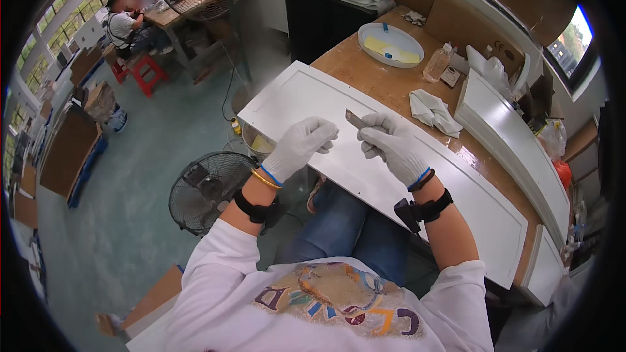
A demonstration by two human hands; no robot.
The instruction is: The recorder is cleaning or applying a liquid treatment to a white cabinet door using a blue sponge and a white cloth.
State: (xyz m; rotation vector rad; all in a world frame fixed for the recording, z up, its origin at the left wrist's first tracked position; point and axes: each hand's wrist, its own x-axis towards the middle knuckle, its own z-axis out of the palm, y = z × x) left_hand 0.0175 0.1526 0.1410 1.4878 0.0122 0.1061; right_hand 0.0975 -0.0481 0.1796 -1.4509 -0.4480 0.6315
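Observation:
Both my hands wear white knit gloves above a long white panel [287, 91] with a raised border, which lies across my lap and the table. My right hand [391, 143] is closed on a small flat metal blade [354, 118], its worn, brownish end sticking out toward the upper left. To its left, my left hand [303, 146] is closed with thumb and fingertips pressed together; whatever they may hold is too small to make out. A gap separates the two hands, and neither seems to rest on the panel.
Beyond the panel, a wooden table [339, 58] bears an oval white tray [391, 45], a clear bottle [437, 63] and a crumpled white cloth [433, 112]. More white panels [515, 150] lean at the right. A black fan [212, 189] stands left of my legs. Two people sit far left near red stools [149, 75].

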